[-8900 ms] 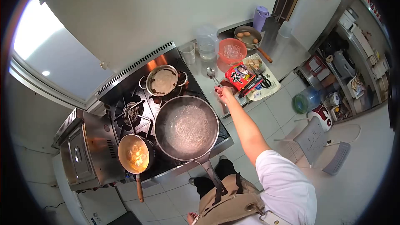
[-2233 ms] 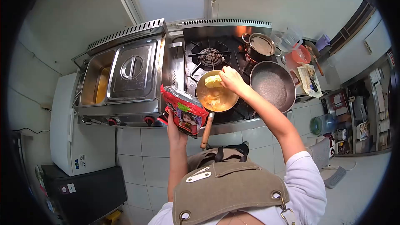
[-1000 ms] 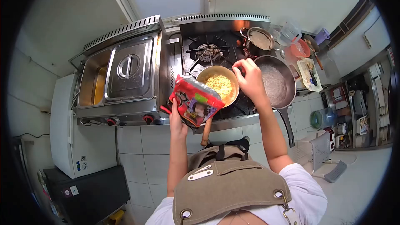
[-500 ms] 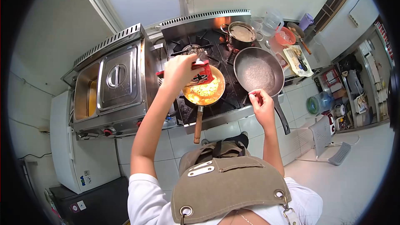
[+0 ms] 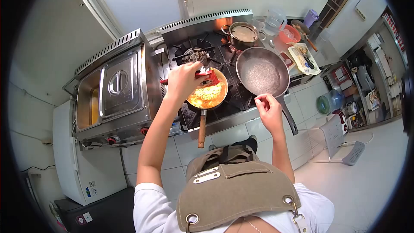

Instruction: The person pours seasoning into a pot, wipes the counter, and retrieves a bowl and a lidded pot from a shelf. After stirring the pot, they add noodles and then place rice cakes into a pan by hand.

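My left hand (image 5: 183, 80) grips a red packet (image 5: 210, 79) and holds it over the left part of a small pan (image 5: 227, 89). Orange-red food with pale pieces (image 5: 208, 96) fills this pan, whose wooden handle (image 5: 202, 129) points toward me. My right hand (image 5: 270, 110) is closed, thumb and fingertips pressed together, by the near rim of a large dark frying pan (image 5: 282, 62). Whatever those fingertips pinch is too small to name. Bubbling, cloudy liquid (image 5: 261, 76) lies in the large pan.
A pot (image 5: 243, 33) with two handles stands on the back of the black stove (image 5: 224, 54). Right of it are a clear jug (image 5: 274, 20), a red bowl (image 5: 290, 34) and a tray with utensils (image 5: 303, 58). A lidded steel warmer (image 5: 122, 84) adjoins the stove's left side.
The packet in my left hand has tilted and shows less of its printed front. My right hand stays near the large pan's rim. The camera view has shifted slightly.
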